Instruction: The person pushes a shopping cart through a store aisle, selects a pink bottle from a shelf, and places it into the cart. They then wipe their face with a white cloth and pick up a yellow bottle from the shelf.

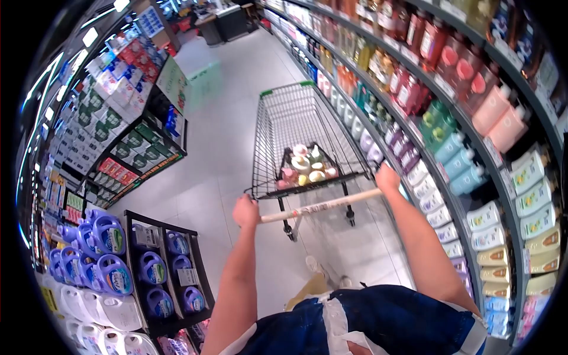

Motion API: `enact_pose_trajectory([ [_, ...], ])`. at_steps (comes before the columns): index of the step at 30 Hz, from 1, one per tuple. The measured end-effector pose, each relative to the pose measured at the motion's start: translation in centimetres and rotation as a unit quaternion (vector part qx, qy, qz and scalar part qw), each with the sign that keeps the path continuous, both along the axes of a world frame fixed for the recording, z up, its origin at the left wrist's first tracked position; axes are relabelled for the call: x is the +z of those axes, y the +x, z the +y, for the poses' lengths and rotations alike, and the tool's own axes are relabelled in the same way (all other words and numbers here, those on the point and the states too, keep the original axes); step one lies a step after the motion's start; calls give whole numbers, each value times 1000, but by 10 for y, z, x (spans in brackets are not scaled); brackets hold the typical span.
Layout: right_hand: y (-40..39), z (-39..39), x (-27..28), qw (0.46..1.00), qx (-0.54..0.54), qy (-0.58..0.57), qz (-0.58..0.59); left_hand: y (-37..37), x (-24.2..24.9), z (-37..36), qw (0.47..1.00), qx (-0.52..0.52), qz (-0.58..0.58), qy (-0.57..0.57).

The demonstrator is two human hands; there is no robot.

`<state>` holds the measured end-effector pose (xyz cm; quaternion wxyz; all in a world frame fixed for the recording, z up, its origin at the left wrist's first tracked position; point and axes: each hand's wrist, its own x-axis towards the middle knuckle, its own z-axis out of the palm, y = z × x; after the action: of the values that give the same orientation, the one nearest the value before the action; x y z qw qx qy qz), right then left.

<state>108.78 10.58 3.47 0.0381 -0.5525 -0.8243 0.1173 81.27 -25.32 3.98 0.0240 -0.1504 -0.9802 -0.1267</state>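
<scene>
A wire shopping cart (278,142) with green corner pieces stands in front of me. Its pale handlebar (319,206) runs across at waist height. My left hand (245,212) is wrapped round the bar's left end. Round the right end, close to the shelf, my right hand (387,178) is closed. Several small items (302,163) in white, pink, yellow and brown lie together in the near end of the basket, too small to name for sure.
Shelves (449,89) of pump bottles and other bottles curve along my right. At lower left stands a rack (133,236) with purple detergent jugs (111,234). A stack of boxed goods (112,121) is farther left. The tiled aisle (236,65) leads to a dark counter (228,25).
</scene>
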Motion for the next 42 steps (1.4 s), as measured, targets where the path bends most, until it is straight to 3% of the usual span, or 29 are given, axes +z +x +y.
enact_pose_trajectory([
  [9, -49, 13, 5, 998, -39, 39, 19, -63, -5, 25, 995, -56, 75, 28],
  [25, -99, 21, 23, 999, -38, -4, -25, -124, -2, 54, 997, -64, 12, 42],
  [35, -133, 69, 22, 1000, -17, 13, -3, -151, 8, 99, 998, -47, 5, 35],
  [42, -165, 141, -12, 999, -25, 21, 22, -177, -1, 144, 999, -43, 20, 15],
])
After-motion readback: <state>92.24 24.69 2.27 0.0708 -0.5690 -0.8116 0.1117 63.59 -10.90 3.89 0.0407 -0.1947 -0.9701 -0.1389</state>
